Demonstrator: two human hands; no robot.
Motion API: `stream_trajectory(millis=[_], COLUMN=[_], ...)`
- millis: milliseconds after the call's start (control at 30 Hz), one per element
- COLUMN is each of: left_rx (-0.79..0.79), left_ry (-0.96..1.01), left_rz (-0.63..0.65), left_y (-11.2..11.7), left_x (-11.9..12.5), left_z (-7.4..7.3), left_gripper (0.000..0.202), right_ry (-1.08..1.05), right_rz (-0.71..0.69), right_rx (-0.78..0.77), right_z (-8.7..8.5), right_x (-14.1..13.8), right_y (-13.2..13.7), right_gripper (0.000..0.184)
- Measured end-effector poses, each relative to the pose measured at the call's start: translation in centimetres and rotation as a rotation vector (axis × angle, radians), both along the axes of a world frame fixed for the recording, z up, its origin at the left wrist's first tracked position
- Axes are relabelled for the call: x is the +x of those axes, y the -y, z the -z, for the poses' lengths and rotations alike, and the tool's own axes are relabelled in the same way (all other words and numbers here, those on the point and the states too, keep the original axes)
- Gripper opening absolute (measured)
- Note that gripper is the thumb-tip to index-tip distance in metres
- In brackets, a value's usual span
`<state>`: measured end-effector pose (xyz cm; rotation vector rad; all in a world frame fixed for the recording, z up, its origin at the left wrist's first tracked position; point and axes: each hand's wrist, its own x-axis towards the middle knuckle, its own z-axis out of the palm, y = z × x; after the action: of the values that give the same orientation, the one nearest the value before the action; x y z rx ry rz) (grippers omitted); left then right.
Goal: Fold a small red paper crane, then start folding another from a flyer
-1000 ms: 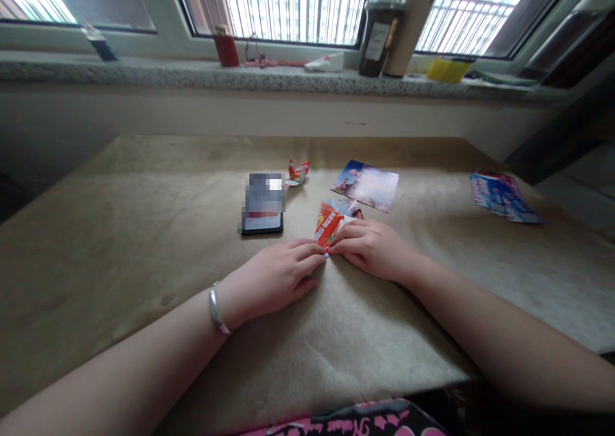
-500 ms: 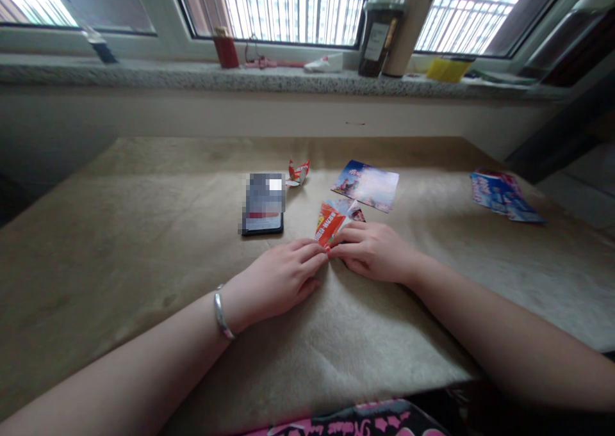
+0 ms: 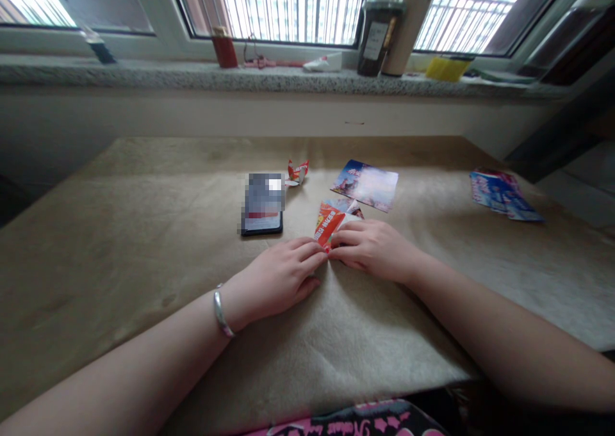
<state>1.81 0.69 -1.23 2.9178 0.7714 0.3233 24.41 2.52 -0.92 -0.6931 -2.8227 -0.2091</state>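
Note:
A folded piece of printed paper (image 3: 329,223), red with some blue, lies on the beige table cover (image 3: 144,231) in the middle. My left hand (image 3: 276,276), with a silver bangle on the wrist, presses its fingertips on the paper's near corner. My right hand (image 3: 372,249) lies over the paper's right side, fingers curled and pinching the same corner. The fingertips of both hands meet there.
A phone (image 3: 262,204) lies just left of the paper. Behind it sits a small folded red paper figure (image 3: 298,172). A blue picture sheet (image 3: 366,184) lies further back, more sheets (image 3: 502,196) at the right. The windowsill (image 3: 192,74) holds a red cup, a jar and small items.
Hardly anything has changed. Both hands stay at the paper's near corner, with only slight shifts of the fingers.

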Motion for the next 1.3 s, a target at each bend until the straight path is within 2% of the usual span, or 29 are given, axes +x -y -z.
stream_trajectory(millis=[167, 700, 1300], left_rx=[0.005, 0.04, 0.026], left_ry=[0.002, 0.013, 0.013], left_rz=[0.01, -0.005, -0.004], left_y=[-0.1, 0.0, 0.1], left_x=[0.1, 0.5, 0.3], left_z=[-0.2, 0.3, 0.3], left_gripper=[0.028, 0.026, 0.023], right_ry=[0.003, 0.014, 0.067], right_rz=[0.005, 0.032, 0.147], right_rx=[0.01, -0.022, -0.017], right_z=[0.0, 0.1, -0.4], right_x=[0.2, 1.6, 2.9], right_y=[-0.1, -0.8, -1.1], right_gripper=[0.02, 0.019, 0.018])
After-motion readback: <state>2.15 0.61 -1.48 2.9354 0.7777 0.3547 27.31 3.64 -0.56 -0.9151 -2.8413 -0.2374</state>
